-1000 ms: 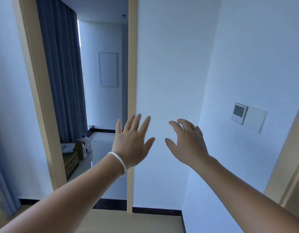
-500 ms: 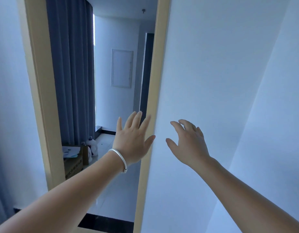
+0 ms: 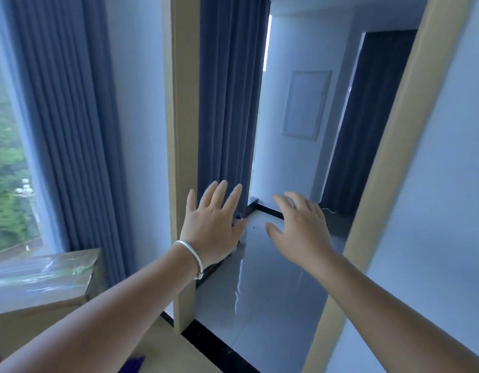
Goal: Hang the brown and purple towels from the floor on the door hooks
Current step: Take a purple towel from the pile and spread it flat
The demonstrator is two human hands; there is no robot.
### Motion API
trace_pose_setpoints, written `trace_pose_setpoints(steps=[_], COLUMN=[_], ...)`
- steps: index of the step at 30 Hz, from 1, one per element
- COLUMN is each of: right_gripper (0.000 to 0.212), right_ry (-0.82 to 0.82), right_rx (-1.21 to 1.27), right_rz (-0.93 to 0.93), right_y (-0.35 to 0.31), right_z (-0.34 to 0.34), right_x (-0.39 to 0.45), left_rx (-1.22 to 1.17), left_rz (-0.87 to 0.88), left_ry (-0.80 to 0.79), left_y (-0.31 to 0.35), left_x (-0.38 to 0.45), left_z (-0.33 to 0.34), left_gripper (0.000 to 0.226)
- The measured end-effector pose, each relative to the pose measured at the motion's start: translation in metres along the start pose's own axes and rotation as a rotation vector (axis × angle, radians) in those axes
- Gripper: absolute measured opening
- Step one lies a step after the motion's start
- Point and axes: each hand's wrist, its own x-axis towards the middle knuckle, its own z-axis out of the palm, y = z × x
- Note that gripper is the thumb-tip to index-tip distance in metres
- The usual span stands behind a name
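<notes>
- At the very bottom edge, under the left forearm, a scrap of purple cloth (image 3: pixel 132 365) shows on the wooden floor (image 3: pixel 163 343) — most likely the purple towel, though too little shows to be sure; the brown towel cannot be seen.
- To the left, a cardboard box (image 3: pixel 41 278) with shiny tape on top stands just beside a blue curtain (image 3: pixel 71 130) and a window (image 3: pixel 6 157).
- The left hand (image 3: pixel 210 230) is stretched forward with fingers straight and spread, holding nothing; a silver bracelet (image 3: pixel 191 258) sits on its wrist.
- The right hand (image 3: pixel 300 232) reaches out beside it, fingers loosely spread and slightly bent — also holding nothing.
- Both hands hover in front of a doorway framed in pale wood (image 3: pixel 183 130).
- Beyond lies a glossy grey tiled floor (image 3: pixel 268 292), a second blue curtain (image 3: pixel 227 103), and a white wall panel (image 3: pixel 305 103) on the far wall.
</notes>
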Motion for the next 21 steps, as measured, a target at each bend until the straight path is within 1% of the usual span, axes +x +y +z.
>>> trace_pose_setpoints(steps=[4, 9, 14, 21], right_gripper=[0.058, 0.059, 0.059, 0.06], right_ry=[-0.035, -0.088, -0.118, -0.174], right_rx=[0.105, 0.233, 0.335, 0.475], right_rz=[-0.18, -0.375, -0.546, -0.745], right_y=[-0.018, -0.054, -0.105, -0.196], right_z=[0.055, 0.104, 0.143, 0.193], right_x=[0.073, 0.139, 0.174, 0.192], left_rx=[0.077, 0.212, 0.316, 0.43], left_rz=[-0.167, -0.382, -0.545, -0.759], left_ry=[-0.011, -0.046, -0.058, -0.083], left_y=[-0.051, -0.102, -0.148, -0.216], left_x=[0.024, 0.035, 0.022, -0.02], left_z=[0.019, 0.026, 0.025, 0.028], left_gripper=[0.066, 0.067, 0.07, 0.07])
